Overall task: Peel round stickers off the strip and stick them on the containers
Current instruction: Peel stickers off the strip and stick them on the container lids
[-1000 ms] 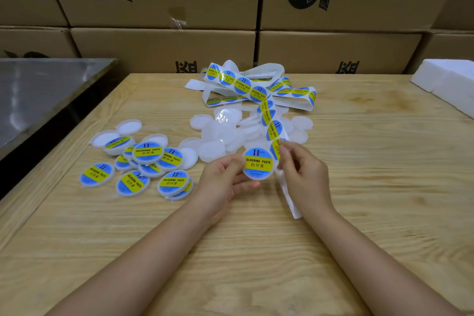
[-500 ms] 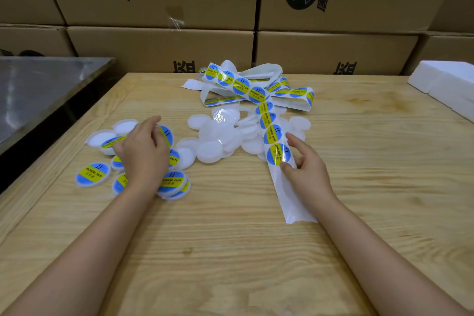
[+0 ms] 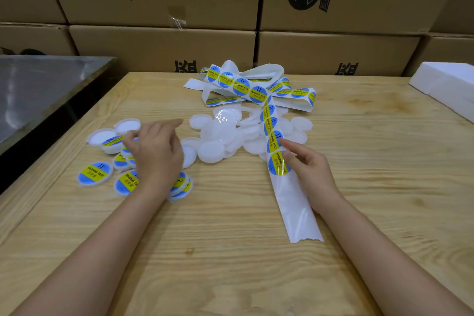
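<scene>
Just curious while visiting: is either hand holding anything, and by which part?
Nothing is gripped. The right hand rests straight fingers on the sticker strip at its lowest sticker; the left hand hovers, seemingly empty, over the labelled containers.

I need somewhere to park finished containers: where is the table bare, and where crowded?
Bare wood: the near table between both forearms, and right of the sticker strip up to the foam block. Crowded: labelled containers by the left hand, plain containers mid-table, the strip at the right hand.
</scene>
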The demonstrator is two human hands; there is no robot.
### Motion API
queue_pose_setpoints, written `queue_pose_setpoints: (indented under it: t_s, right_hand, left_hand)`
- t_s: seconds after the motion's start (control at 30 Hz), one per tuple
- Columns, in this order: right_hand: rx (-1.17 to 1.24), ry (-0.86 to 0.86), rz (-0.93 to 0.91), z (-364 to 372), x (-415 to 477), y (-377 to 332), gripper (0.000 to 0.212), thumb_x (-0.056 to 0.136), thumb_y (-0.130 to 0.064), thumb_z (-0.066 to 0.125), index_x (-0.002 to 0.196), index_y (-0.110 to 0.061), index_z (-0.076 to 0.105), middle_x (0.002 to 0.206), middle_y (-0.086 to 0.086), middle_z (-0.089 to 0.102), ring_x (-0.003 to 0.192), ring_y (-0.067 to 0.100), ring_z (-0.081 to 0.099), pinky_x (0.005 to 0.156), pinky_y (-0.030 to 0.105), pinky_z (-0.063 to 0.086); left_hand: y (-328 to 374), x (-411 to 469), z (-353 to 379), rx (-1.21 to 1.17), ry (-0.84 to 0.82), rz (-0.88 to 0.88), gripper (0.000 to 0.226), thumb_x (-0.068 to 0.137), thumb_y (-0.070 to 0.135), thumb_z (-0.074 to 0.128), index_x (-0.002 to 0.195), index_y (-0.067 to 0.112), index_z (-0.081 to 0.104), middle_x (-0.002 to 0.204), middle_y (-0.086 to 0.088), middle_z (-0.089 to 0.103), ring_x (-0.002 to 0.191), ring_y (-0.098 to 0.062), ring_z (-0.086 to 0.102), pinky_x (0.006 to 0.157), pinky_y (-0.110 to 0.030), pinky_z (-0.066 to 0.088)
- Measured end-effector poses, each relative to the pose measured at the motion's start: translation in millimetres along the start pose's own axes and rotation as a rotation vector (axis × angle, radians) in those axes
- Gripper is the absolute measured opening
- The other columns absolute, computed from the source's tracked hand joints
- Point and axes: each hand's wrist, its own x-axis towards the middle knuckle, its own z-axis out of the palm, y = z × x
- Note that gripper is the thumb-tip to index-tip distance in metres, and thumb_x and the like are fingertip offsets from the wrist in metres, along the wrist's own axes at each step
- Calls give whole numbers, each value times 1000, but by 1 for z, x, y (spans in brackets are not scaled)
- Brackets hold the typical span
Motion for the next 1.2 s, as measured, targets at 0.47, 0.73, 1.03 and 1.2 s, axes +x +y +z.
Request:
queue_pose_setpoints:
  t_s: [0.47,0.73,1.03,1.2]
  right_hand:
    - [72,-133,-74,12,-12,-6,46,81,20,45,101,-15,66,99,12,64,76,15,66,69,24,54]
    - [67,-106,-105,17,-14,-7,24,88,6,56,85,-14,68,77,-9,71,72,0,65,66,11,48]
    - [-115,56,0,16,-9,-2,30,85,4,52,76,-18,69,78,3,72,74,12,64,71,26,51]
    - [-270,184,65,4,-3,-3,17,81,-16,59,70,-10,70,50,-10,54,53,7,45,59,28,37]
  left_hand:
    - [83,-47,10,-446,-485,196,52,68,46,69,112,20,63,113,9,65,106,-13,58,94,-26,28]
    - [80,-48,13,-536,-427,144,24,68,13,80,89,11,67,92,8,69,91,-3,51,91,-12,30]
    - [81,-52,12,-624,-464,161,15,76,11,73,81,15,60,102,11,67,99,2,54,91,-11,33]
    - [80,-49,9,-774,-452,25,20,78,4,70,78,21,60,80,11,63,79,0,56,74,-13,41]
